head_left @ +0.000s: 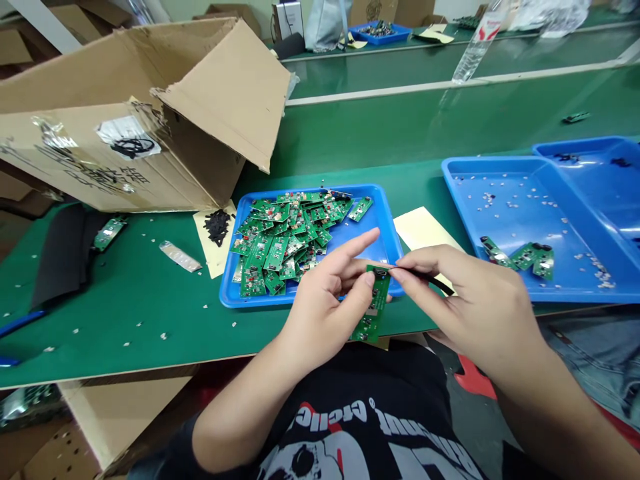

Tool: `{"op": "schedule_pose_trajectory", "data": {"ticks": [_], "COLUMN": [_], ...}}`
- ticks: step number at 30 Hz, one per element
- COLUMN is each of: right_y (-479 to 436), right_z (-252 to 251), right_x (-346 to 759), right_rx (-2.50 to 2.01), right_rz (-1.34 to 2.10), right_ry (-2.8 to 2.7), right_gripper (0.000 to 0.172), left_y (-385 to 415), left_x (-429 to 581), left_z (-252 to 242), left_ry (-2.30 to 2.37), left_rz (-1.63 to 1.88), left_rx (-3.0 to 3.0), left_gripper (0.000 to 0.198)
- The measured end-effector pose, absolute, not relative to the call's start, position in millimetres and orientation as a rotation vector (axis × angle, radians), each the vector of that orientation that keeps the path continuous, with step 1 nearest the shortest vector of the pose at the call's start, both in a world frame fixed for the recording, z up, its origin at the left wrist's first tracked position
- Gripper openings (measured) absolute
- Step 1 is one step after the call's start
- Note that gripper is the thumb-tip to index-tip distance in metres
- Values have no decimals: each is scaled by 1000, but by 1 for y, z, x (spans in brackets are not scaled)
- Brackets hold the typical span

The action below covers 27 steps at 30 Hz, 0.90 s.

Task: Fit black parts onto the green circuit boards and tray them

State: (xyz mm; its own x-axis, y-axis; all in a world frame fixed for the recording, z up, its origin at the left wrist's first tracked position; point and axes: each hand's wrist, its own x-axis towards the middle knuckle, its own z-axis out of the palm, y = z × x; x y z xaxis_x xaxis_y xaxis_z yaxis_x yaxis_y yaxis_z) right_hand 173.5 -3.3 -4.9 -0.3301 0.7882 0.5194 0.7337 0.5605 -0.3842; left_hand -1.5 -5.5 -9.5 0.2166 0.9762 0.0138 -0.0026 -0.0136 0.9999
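Observation:
My left hand (323, 297) pinches a green circuit board (369, 325) between thumb and fingers, its index finger stretched out past the board. The board hangs at a slant in front of my chest, with a small black part near its upper end. My right hand (475, 300) is closed on a slim black tool (441, 285), whose tail sticks out below the palm. The tool's tip, by the top of the board, is too small to make out. Behind my left hand lies a blue tray (227, 293) heaped with circuit boards (275, 247).
Small black pieces (217, 227) lie on yellow paper at left, near a cardboard box (175, 180). To the right, another blue tray (525, 200) holds a few boards and scattered white bits. A plastic bottle (477, 50) leans on the ledge. Black foam (63, 253) lies far left.

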Motion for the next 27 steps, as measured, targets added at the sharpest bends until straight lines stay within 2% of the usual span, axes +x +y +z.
{"op": "schedule_pose_trajectory", "data": {"ticks": [2, 6, 7, 12, 15, 19, 24, 27], "right_y": [-4, 2, 5, 23, 27, 25, 19, 19], "right_z": [-6, -5, -4, 4, 6, 7, 11, 12], "right_x": [174, 183, 186, 196, 198, 202, 203, 199], "right_rx": [-1185, -989, -907, -518, -497, -511, -540, -554], "right_rz": [63, 54, 72, 414, 480, 447, 219, 199], "right_ry": [-2112, -2241, -2294, -2427, -2428, -2444, -2501, -2487], "right_gripper": [9, 34, 36, 19, 18, 23, 15, 19], "left_y": [-5, 0, 3, 19, 29, 35, 37, 37], "left_x": [-4, -11, -13, -21, -24, -27, -27, -27], "left_z": [-8, -5, -5, -1, -1, -1, -4, -5], "left_ry": [1037, 930, 889, 651, 594, 583, 521, 490], "left_rz": [1032, 908, 860, 549, 440, 433, 439, 446], "left_rx": [1341, 1369, 1368, 1250, 1234, 1247, 1214, 1179], "left_gripper": [47, 50, 52, 68, 69, 67, 66, 68]}}
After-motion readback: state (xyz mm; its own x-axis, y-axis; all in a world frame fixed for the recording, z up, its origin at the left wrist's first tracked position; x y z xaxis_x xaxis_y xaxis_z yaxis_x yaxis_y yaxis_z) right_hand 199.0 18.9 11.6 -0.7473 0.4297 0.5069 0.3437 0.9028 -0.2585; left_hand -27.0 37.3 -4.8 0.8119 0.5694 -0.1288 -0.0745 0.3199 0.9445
